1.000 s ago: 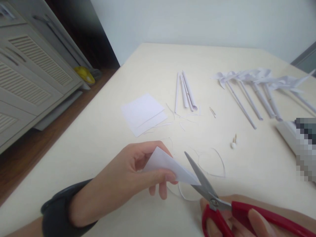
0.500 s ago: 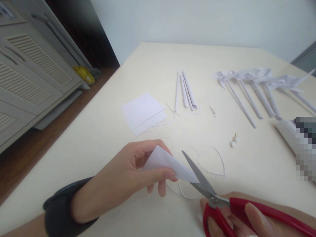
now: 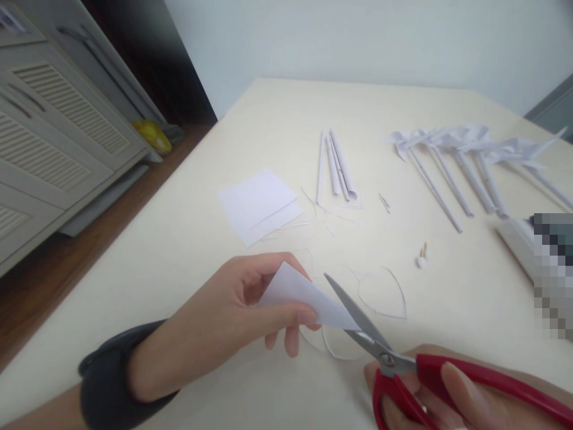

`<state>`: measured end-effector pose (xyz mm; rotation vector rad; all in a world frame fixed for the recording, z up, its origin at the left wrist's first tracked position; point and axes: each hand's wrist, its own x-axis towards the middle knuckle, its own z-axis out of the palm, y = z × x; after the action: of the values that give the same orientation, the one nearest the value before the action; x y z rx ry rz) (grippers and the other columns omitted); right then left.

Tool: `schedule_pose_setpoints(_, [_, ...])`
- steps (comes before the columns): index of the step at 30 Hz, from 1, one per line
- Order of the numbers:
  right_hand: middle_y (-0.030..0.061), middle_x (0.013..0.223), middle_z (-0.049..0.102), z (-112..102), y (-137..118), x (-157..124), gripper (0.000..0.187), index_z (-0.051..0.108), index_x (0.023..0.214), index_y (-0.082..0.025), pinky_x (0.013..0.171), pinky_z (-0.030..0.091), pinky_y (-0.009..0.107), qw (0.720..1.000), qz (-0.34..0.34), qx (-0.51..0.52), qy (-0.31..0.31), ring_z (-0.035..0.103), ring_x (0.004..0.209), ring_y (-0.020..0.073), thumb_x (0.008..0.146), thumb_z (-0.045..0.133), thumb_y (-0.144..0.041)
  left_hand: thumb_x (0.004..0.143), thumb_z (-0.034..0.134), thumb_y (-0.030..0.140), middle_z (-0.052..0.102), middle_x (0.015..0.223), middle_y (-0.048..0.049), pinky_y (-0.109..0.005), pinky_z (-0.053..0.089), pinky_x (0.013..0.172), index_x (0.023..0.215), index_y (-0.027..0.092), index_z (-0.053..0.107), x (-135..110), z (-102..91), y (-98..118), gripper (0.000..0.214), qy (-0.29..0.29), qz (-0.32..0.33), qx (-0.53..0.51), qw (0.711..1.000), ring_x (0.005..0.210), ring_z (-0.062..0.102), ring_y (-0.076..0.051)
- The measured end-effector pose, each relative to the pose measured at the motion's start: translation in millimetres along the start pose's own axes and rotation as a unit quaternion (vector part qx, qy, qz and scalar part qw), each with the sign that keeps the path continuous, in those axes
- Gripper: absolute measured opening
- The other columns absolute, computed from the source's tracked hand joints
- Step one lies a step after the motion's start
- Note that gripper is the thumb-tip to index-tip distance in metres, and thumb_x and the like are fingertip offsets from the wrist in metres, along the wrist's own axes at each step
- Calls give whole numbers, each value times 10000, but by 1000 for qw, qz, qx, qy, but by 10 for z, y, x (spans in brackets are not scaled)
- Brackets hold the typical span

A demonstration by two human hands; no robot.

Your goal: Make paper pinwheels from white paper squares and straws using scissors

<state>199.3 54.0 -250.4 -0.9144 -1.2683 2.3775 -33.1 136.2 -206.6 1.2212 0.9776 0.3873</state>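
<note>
Between the thumb and fingers of my left hand [image 3: 250,307] is a folded piece of white paper [image 3: 299,294], its narrow tip pointing right. My right hand [image 3: 465,388] grips red-handled scissors [image 3: 387,359] by the loops. The scissor blades are apart, with the paper's tip lying between them near the pivot. Thin curled paper strips [image 3: 405,295] lie on the table around and under the hands. Beyond my left hand rest flat white paper squares [image 3: 259,200], partly overlapping.
Rolled paper tubes [image 3: 342,167] lie at mid-table. Several paper pinwheels on sticks [image 3: 465,143] are lined up at the back right. Small wooden sticks [image 3: 384,203] and white-tipped pins [image 3: 421,260] lie nearer. A blurred-out object [image 3: 553,269] sits at the right edge.
The scissor blades have shifted slightly left, further along the paper's tip. My left hand and the paper have barely moved.
</note>
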Motion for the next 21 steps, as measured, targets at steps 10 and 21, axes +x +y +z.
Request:
schedule_pose_setpoints(10, [-51,536,270,5,-134,0,609,328,577,-180,466,240,216,1000,14,13,-4,271,479,65,779,169,-732,727,655,185,623,532,54,-110,409,453,704,169,595,-2,6,-20,66,4,14,-20,1000,487,567,-52])
schedule_pose_setpoints(21, [-53,510,269,-4,-181,9,610,264,551,-182,456,248,208,1000,-13,-18,-20,279,459,54,776,143,-735,731,658,205,628,541,56,-95,413,460,716,172,623,-3,-2,0,51,-3,14,-4,1000,501,571,-45])
